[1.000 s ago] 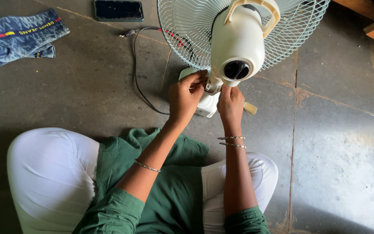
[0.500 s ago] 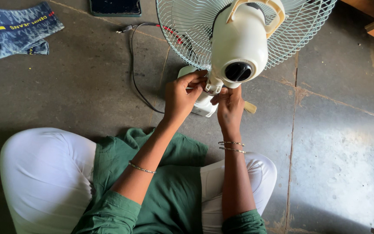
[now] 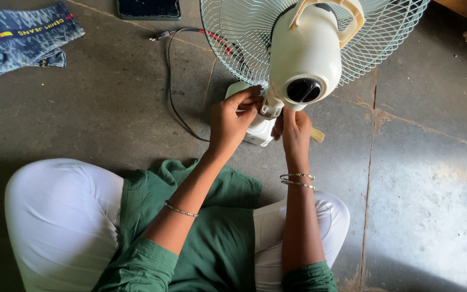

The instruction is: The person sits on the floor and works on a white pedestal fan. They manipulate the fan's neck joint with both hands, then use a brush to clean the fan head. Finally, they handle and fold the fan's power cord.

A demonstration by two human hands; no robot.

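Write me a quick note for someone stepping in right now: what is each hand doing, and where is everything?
Left hand: fingers pinched at the neck joint below the cream motor housing of the table fan.
Right hand: fingers at the same joint from the other side.
Fan: stands on the stone floor; wire grille is on; base lies mostly behind the hands.
Black cord trails left across the floor.
What the fingers grip is too small to tell.
Folded jeans lie far left.
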